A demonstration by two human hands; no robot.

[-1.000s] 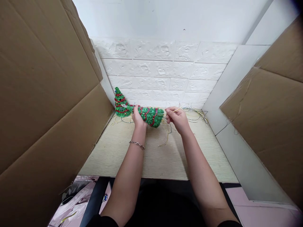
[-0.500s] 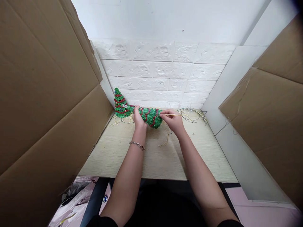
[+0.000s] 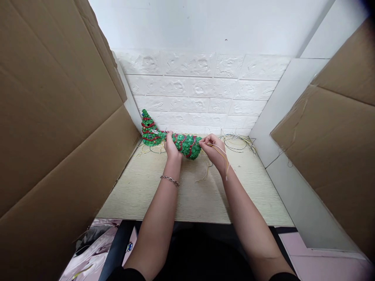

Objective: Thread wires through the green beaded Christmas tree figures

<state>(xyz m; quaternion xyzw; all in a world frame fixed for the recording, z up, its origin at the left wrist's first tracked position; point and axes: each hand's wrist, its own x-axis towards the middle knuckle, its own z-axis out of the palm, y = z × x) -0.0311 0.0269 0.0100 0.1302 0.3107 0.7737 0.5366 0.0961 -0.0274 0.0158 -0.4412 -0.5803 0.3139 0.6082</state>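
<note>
My left hand (image 3: 172, 146) is wrapped round a small green beaded Christmas tree (image 3: 190, 147) with red garlands, tilted on its side with its wide end to the right. At that wide end my right hand (image 3: 213, 147) pinches thin white and yellow cords (image 3: 223, 154), whose loose ends drape back over the hand and wrist. Where the cords meet the tree is too small to make out. Another beaded Christmas tree (image 3: 149, 130) stands upright at the back left, just beyond my left hand.
Loose cords (image 3: 240, 142) lie in a bundle at the table's back right, and more cords (image 3: 143, 150) lie under the upright tree. Cardboard panels (image 3: 58, 117) flank the pale table (image 3: 202, 203) on both sides. A white brick-patterned wall (image 3: 199, 86) closes the back.
The cords in my right hand have swung from pointing straight right to draping down over my wrist. The tree and my left hand stay nearly still.
</note>
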